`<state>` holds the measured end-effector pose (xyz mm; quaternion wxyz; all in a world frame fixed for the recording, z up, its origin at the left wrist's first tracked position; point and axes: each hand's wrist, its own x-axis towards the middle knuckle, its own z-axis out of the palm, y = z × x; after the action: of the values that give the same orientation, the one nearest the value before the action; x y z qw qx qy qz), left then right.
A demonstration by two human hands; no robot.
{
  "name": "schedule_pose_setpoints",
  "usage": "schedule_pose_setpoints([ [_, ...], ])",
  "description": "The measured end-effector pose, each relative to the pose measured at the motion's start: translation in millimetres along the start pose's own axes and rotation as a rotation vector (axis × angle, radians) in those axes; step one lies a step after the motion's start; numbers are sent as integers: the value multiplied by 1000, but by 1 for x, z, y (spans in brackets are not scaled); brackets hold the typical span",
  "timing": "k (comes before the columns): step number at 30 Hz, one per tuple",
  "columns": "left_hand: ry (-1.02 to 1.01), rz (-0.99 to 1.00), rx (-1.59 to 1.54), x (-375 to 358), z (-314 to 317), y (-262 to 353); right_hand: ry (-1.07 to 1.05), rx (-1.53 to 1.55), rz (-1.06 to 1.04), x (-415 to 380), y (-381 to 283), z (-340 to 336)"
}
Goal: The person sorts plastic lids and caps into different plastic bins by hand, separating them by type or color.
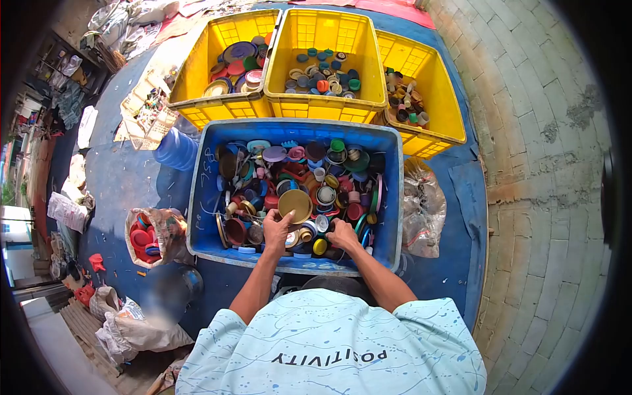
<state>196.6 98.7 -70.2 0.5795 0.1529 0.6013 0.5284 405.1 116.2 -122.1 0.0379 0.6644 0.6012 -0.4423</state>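
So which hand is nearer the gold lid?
Left. The left hand grips the gold lid by its edge; the right hand is apart, to the lid's right, among other caps.

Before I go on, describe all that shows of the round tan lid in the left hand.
The round tan lid looks like plastic: an olive-brown face, turned toward the camera, inside a thin rim. It is pinched at its lower edge by the left hand, thumb on the face, and held over the mixed caps in the blue crate. Whether it touches them is unclear.
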Motion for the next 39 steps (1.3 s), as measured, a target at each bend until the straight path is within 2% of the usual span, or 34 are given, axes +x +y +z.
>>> schedule_pose_setpoints([
  [2,-14,-33,-92,-1,-8,-10,2,-31,4,2,1,1],
  [7,7,-101,-123,-10,-11,-11,-41,-131,29,-3,-16,-3],
  [11,17,-146,-149,-19,-11,-10,1,-128,41,-4,-25,0],
  [19,34,-144,-159,-19,-13,-18,64,-123,61,6,-16,-5],
  [23,44,-135,-142,-22,-10,-15,119,-34,179,10,-5,-22],
  [27,34,-143,-143,-30,-5,-5,130,268,130,12,36,-34],
  [32,30,-131,-166,-44,2,5,142,685,116,-36,35,-68],
  [35,38,-118,-180,-55,1,5,109,966,2,-48,45,-74],
  [39,85,-62,-288,-82,-6,20,-18,1077,2,-68,26,-91],
])
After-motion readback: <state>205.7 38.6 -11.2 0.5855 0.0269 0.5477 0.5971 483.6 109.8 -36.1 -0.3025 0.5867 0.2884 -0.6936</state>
